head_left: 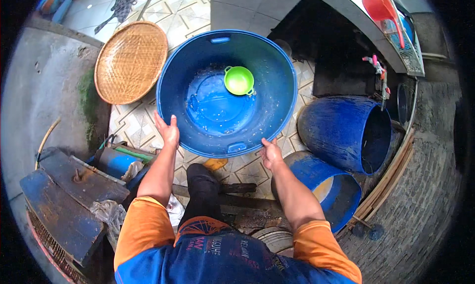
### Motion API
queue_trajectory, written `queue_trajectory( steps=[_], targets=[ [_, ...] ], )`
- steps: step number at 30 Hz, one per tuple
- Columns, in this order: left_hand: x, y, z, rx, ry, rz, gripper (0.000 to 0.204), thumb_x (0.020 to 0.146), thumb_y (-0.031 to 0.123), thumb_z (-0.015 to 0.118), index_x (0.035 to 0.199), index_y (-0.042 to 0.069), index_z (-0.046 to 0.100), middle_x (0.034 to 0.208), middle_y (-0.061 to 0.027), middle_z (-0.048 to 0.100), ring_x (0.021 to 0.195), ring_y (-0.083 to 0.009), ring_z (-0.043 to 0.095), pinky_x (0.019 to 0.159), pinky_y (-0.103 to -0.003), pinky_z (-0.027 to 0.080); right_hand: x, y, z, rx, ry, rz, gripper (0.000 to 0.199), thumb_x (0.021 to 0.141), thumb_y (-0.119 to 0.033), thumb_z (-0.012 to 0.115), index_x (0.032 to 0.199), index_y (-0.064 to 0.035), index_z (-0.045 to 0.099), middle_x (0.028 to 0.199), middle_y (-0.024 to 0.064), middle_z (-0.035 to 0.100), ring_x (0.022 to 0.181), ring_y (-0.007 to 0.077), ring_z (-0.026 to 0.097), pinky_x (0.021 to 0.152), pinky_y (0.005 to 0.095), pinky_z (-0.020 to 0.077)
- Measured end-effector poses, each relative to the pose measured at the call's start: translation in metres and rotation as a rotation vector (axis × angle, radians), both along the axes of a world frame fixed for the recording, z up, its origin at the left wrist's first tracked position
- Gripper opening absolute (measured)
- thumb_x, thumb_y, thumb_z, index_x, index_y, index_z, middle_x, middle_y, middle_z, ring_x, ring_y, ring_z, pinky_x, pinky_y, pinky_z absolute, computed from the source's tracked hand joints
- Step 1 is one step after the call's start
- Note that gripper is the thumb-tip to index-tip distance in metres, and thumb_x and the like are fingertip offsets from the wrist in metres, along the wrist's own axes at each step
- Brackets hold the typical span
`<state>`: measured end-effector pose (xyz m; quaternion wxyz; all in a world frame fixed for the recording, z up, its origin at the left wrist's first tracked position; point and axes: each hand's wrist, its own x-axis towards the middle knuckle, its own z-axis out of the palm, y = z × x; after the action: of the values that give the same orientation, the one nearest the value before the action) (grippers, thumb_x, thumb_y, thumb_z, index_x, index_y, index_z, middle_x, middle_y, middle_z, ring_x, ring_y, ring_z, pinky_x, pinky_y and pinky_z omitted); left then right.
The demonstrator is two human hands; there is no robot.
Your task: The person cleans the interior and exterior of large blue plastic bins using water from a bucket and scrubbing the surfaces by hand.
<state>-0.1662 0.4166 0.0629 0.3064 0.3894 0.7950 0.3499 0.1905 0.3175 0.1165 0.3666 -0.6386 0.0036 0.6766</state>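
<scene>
A large round blue plastic tub point(227, 145) stands on the tiled floor in front of me, its wide mouth facing up. Inside it, toward the back right, sits a small bright green bowl point(239, 80) with two side handles. My left hand point(168, 132) is at the tub's near left side, thumb apart from the stretched fingers, the thumb tip by the rim. At the near right rim is my right hand point(271, 153), its fingers apart and the fingertips at the edge. Neither hand is wrapped round the tub. Whitish bits speckle the tub's inner wall and bottom.
A round woven bamboo tray point(131, 61) leans left of the tub. Two blue barrels point(336, 128) lie on their sides at the right. A red dipper point(380, 7) hangs above a tap point(381, 76). Rusty metal panels point(62, 195) stand at near left; wooden strips point(388, 182) lie at right.
</scene>
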Motion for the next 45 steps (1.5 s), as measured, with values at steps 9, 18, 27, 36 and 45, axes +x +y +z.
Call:
queue_trajectory(
  steps=[9, 18, 27, 36, 45],
  targets=[
    [0.025, 0.012, 0.015, -0.262, -0.077, -0.083, 0.105, 0.081, 0.052, 0.063, 0.148, 0.008, -0.005, 0.155, -0.0128, -0.009, 0.142, -0.0275, -0.011, 0.115, -0.042, 0.002, 0.043, -0.001, 0.035, 0.190, -0.523, 0.312, 0.082, 0.086, -0.032, 0.062, 0.149, -0.0195, 0.010, 0.145, 0.0213, 0.033, 0.133, 0.0291, 0.035, 0.105, 0.0333, 0.0308],
    [0.023, -0.098, 0.018, -0.537, -0.071, -0.138, 0.104, 0.081, 0.055, 0.060, 0.148, 0.010, -0.004, 0.154, -0.0201, -0.002, 0.141, -0.0380, -0.004, 0.114, -0.046, 0.005, 0.107, -0.206, 0.052, -0.018, -0.441, 0.133, 0.063, 0.087, -0.025, 0.063, 0.140, -0.0046, 0.036, 0.137, 0.0161, 0.045, 0.125, 0.0260, 0.044, 0.102, 0.0366, 0.0366],
    [0.040, -0.090, 0.075, -0.416, -0.131, -0.064, 0.080, 0.090, 0.045, 0.052, 0.149, 0.024, 0.002, 0.152, -0.0230, 0.004, 0.139, -0.0371, 0.017, 0.109, -0.047, 0.024, 0.174, -0.279, 0.044, -0.202, -0.154, -0.277, 0.040, 0.088, -0.022, 0.061, 0.124, -0.0085, 0.049, 0.105, 0.0034, 0.059, 0.088, 0.0162, 0.054, 0.068, 0.0298, 0.0445],
    [0.177, -0.074, 0.134, -0.350, -0.189, -0.404, 0.074, 0.093, 0.045, 0.047, 0.150, 0.021, 0.006, 0.154, -0.0203, 0.002, 0.143, -0.0311, 0.004, 0.112, -0.040, 0.012, 0.275, -0.143, 0.058, 0.235, -0.500, -0.091, 0.044, 0.087, -0.018, 0.061, 0.125, 0.0029, 0.050, 0.113, 0.0130, 0.060, 0.103, 0.0204, 0.057, 0.087, 0.0316, 0.0463],
    [0.137, -0.077, 0.075, -0.579, -0.527, -0.187, 0.079, 0.093, 0.038, 0.051, 0.149, 0.025, -0.002, 0.154, -0.0114, 0.015, 0.138, -0.0311, 0.021, 0.111, -0.046, 0.017, 0.290, -0.062, 0.145, 0.287, -0.847, 0.106, 0.054, 0.084, -0.026, 0.065, 0.126, 0.0038, 0.050, 0.124, 0.0190, 0.057, 0.114, 0.0261, 0.055, 0.096, 0.0342, 0.0433]
  ],
)
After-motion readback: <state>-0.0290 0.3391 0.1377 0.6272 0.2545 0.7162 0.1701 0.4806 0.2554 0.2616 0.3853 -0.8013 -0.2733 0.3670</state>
